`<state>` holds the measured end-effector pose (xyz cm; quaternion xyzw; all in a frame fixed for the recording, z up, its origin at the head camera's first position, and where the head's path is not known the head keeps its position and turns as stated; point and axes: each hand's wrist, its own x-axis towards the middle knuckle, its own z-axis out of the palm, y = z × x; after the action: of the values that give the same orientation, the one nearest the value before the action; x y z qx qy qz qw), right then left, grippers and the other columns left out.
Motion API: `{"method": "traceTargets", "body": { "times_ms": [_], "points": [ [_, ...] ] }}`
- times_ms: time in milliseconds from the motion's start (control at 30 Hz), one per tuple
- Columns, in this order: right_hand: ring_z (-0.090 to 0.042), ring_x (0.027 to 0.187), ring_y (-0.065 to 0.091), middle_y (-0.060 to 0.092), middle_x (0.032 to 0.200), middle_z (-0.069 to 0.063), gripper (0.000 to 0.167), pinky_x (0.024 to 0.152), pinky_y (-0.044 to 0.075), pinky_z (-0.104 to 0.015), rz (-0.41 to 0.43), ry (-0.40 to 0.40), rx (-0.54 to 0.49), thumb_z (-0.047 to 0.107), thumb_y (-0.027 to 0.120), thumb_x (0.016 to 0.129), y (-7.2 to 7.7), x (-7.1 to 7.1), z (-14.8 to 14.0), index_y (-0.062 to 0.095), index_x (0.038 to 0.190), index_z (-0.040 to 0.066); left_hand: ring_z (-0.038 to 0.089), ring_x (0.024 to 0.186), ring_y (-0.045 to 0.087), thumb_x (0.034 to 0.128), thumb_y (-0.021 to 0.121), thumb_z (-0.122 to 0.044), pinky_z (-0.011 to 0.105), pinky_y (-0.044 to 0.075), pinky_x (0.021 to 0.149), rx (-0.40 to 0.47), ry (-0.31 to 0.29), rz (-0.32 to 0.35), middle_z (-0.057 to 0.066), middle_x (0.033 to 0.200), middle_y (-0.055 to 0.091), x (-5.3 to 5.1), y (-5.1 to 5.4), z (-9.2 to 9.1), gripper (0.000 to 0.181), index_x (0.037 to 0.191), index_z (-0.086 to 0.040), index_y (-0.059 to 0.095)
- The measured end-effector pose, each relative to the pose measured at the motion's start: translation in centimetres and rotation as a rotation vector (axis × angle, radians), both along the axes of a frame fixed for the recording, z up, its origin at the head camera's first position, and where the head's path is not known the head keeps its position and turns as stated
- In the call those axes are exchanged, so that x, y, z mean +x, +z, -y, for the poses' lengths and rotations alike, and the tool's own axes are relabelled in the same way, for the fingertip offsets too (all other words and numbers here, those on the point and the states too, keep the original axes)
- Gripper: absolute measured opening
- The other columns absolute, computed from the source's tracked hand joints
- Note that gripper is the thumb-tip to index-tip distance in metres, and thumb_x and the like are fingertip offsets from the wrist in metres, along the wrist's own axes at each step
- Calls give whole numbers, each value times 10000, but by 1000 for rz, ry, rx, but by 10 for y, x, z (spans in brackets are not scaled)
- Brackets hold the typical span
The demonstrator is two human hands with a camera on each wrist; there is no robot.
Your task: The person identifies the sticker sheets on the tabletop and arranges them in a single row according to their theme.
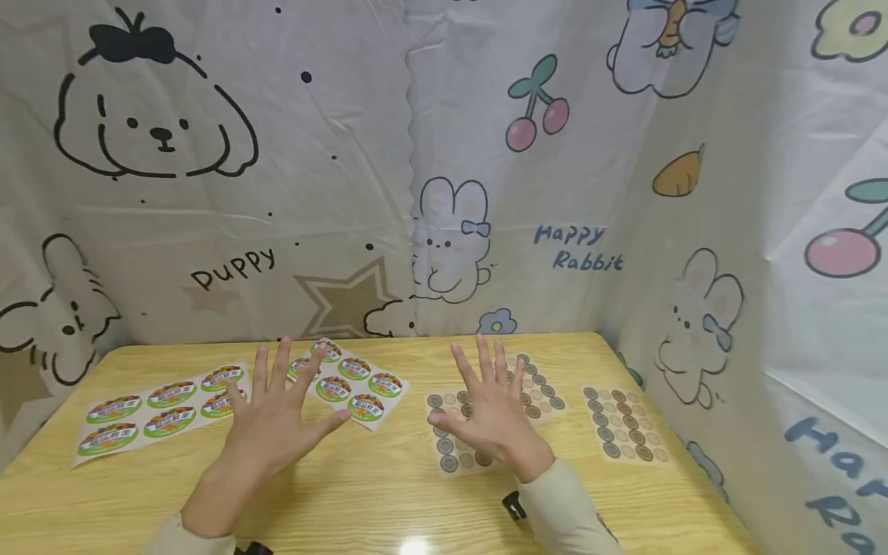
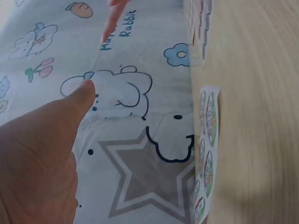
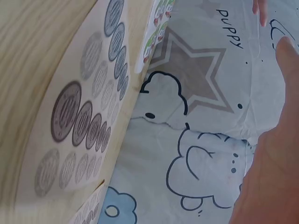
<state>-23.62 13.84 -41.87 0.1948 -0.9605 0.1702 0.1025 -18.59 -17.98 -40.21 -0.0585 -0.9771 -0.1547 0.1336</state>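
Observation:
Both hands hover over the table with fingers spread and hold nothing. My left hand (image 1: 267, 428) is nearest to two white sheets of oval, colourful fruit-label stickers. One sheet (image 1: 169, 408) lies to its left; the other sheet (image 1: 354, 385) lies tilted just beyond its thumb. Below my right hand (image 1: 499, 420) is a sheet of round grey and brown stickers (image 1: 447, 447), partly hidden by that hand. A second such sheet (image 1: 544, 389) lies behind it, and a third (image 1: 624, 424) to the right. In the right wrist view, the round stickers (image 3: 67, 112) show in rows.
The light wooden table (image 1: 375, 493) ends against a hanging cloth (image 1: 333, 193) printed with cartoon animals, which also closes off the right side. A small black object (image 1: 513, 506) is beside the right sleeve (image 1: 569, 509). Another dark piece (image 1: 255, 548) shows by the left wrist.

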Motion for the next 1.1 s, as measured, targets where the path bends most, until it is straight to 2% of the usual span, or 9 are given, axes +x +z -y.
{"method": "traceTargets", "body": {
  "times_ms": [333,533,767,967,1100],
  "points": [
    [-348,1568,-169,-148,1704,-40,1060,1200,-93,-679,41,16,39,748,600,827,-3,6,10,39,1634,352,511,1543,-83,878,562,-743,883,9,1032,25,-6,17,191,1704,-59,4,0,8,983,1630,-384,40],
    [-385,1579,-90,-85,1714,-87,1087,1212,8,-690,4,64,96,778,596,809,-2,3,17,36,1636,350,532,1535,-43,895,541,-740,874,61,1032,23,10,44,213,1698,-40,9,-3,15,975,1641,-320,75],
    [-377,1584,-69,-45,1719,-102,1098,1224,5,-662,22,113,109,778,611,800,-2,0,24,51,1638,342,542,1525,46,896,544,-737,861,107,1033,20,21,28,248,1682,54,15,-11,25,961,1631,-382,36],
    [-352,1588,-52,-19,1721,-97,1080,1225,24,-660,61,164,83,760,613,823,-6,-2,32,13,1632,370,567,1495,123,895,568,-718,852,141,1030,6,44,22,245,1678,89,22,-16,37,961,1636,-352,79],
    [-343,1590,-32,-6,1722,-88,1064,1235,34,-638,91,197,61,752,607,835,-4,-4,40,-5,1627,390,557,1483,160,899,584,-698,853,176,1005,-3,34,-23,249,1662,141,25,-18,48,951,1636,-348,95]
  ]
}}
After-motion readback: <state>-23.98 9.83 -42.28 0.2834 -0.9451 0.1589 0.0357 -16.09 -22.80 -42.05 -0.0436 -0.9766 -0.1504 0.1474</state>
